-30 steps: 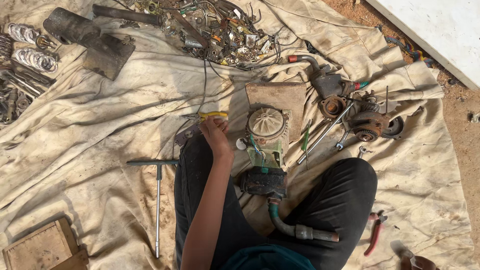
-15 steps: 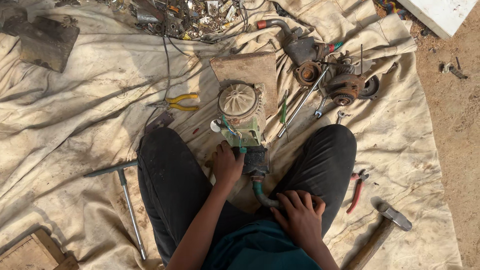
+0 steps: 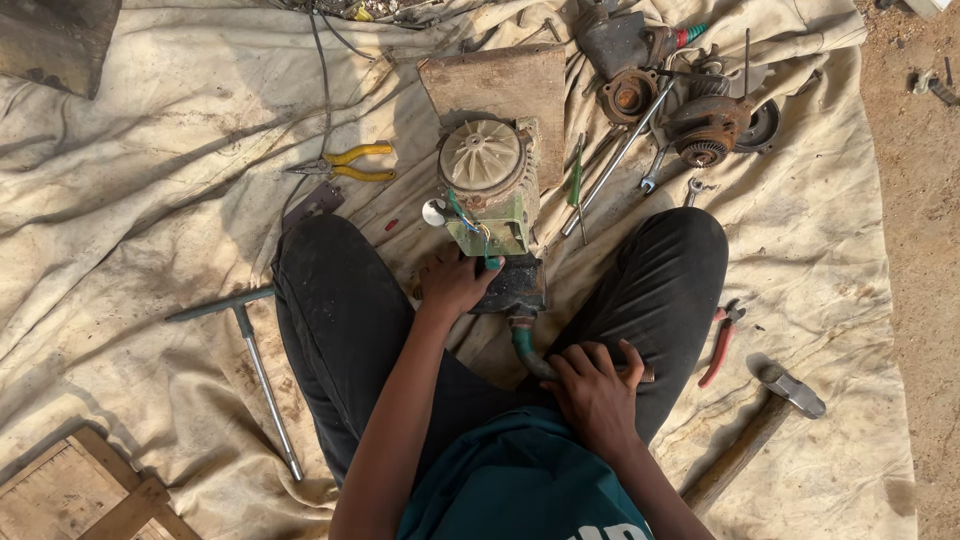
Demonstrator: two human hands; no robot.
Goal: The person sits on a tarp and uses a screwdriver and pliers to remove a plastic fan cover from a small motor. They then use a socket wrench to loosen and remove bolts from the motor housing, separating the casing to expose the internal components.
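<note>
while the left hand [image 3: 452, 283] clasps the dark pump body [image 3: 512, 285] between the knees, the right hand [image 3: 592, 392] closes on its green pipe [image 3: 527, 347], which runs back toward the person's lap.

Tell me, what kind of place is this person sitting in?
Probably an outdoor repair spot on bare ground. A cloth is spread over the dirt, strewn with pliers, a hammer and rusty parts. The left hand and right hand hold a small pump.
</note>
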